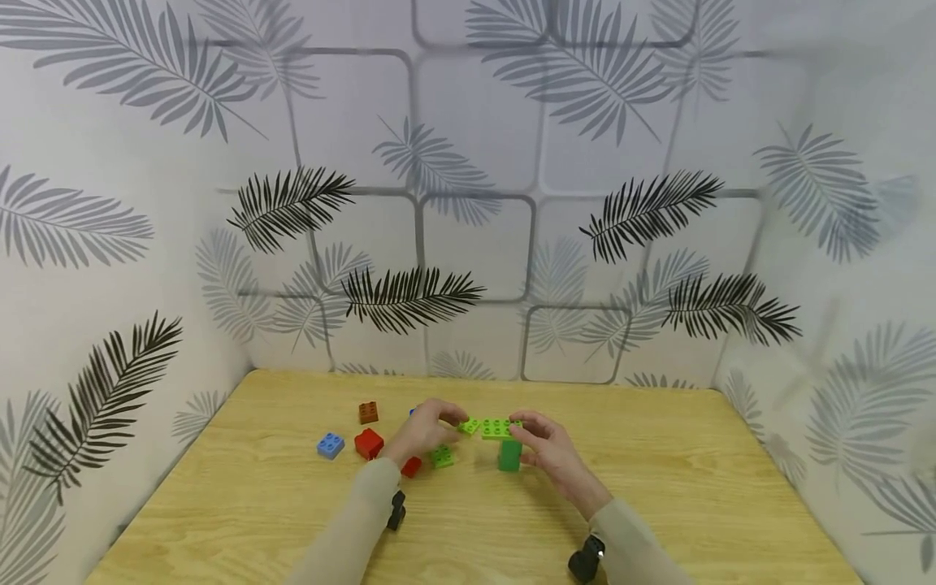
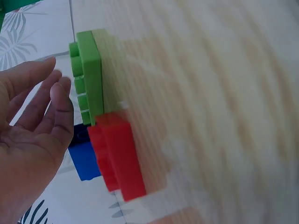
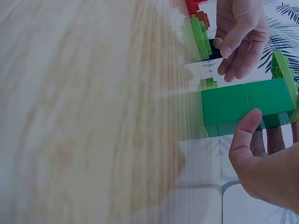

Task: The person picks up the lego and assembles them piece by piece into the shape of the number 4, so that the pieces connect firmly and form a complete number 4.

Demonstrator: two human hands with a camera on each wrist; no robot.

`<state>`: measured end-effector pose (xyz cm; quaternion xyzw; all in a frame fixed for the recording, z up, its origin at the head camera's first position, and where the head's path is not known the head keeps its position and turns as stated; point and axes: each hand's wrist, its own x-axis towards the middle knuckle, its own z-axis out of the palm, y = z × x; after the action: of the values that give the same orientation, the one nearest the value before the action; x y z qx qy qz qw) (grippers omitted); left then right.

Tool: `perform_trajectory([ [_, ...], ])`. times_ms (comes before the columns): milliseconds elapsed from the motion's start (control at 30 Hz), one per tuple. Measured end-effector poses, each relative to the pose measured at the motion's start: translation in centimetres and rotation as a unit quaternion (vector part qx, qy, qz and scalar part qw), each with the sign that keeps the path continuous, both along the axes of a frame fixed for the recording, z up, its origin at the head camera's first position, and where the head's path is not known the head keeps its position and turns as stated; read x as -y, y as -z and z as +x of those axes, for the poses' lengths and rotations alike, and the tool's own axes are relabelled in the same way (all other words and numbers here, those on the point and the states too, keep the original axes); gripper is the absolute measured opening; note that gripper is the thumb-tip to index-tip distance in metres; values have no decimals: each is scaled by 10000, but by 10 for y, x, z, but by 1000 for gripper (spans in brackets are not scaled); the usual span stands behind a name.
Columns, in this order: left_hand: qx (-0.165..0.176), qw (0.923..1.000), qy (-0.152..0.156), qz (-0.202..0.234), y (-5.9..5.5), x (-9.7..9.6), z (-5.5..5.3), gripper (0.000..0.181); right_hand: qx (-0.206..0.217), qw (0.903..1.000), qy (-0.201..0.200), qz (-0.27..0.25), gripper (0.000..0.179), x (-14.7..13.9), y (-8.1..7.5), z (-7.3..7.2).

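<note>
My right hand [image 1: 552,451] grips a stack of toy building bricks: dark green bricks [image 3: 247,100] with a long light green brick [image 1: 497,429] across the top, jutting out to the left. In the right wrist view, the thumb lies against the dark green side and other fingers reach round behind. My left hand [image 1: 431,424] is held over the table with loosely bent fingers and nothing in them. By its fingertips in the head view appears a small light green brick [image 1: 470,426]. Below it lies another light green brick [image 2: 91,74], beside a red brick [image 2: 119,154].
Left of the hands on the wooden table [image 1: 256,504] lie a light blue brick [image 1: 331,445], a larger red brick [image 1: 369,443] and a brown brick [image 1: 368,413]. A blue brick [image 2: 84,161] is partly hidden behind the left hand in the head view. Patterned walls border the table.
</note>
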<state>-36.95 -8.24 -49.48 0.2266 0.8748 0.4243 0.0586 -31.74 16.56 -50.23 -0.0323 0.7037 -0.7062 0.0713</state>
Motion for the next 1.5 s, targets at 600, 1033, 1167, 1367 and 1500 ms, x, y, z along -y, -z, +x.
perform_trajectory([
  [600, 1229, 9922, 193, 76, -7, 28, 8, 47, 0, 10000, 35, 12, 44, 1, -1, -1],
  [1033, 1170, 9920, 307, -347, 1, 28, 6, 49, 19, 10000, 21, 4, 43, 1, -1, -1],
  [1167, 874, 9938, 429, -543, 3, 26, 6, 42, -9, 10000, 40, 51, 44, 1, 0, -1],
  [1367, 485, 9939, 515, -851, 4, 21, 4, 39, 94, 9999, 48, -28, 43, 1, -1, -1],
  [1500, 378, 9936, 523, -929, 5, 20, 5, 36, 94, 9999, 52, -23, 42, 1, -1, 0],
])
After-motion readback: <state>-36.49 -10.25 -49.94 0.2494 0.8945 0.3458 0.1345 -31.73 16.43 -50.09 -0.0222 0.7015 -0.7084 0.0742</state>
